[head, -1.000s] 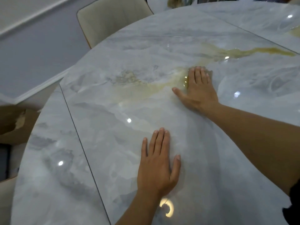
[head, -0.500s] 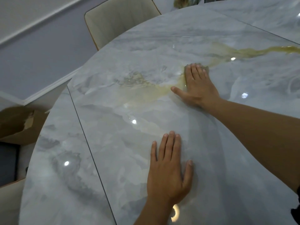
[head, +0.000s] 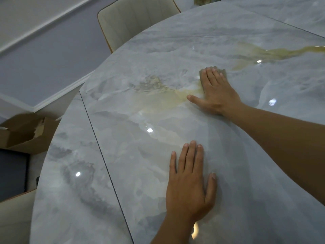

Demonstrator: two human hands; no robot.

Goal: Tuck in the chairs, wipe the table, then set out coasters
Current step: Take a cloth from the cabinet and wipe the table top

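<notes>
Wiping step: I press the cloth point(head: 222, 71) flat-fingered under my right hand point(head: 218, 93), left hand point(head: 190, 187) splayed flat on the table point(head: 112, 182); next requires an even sweep.

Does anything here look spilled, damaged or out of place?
The cardboard box left of the table has a torn flap. The yellowish streak beside the right hand may be a spill or just marble veining; I cannot tell.

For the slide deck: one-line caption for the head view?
Right hand presses a grey cloth flat on the marble table, left hand resting flat nearby.
</notes>
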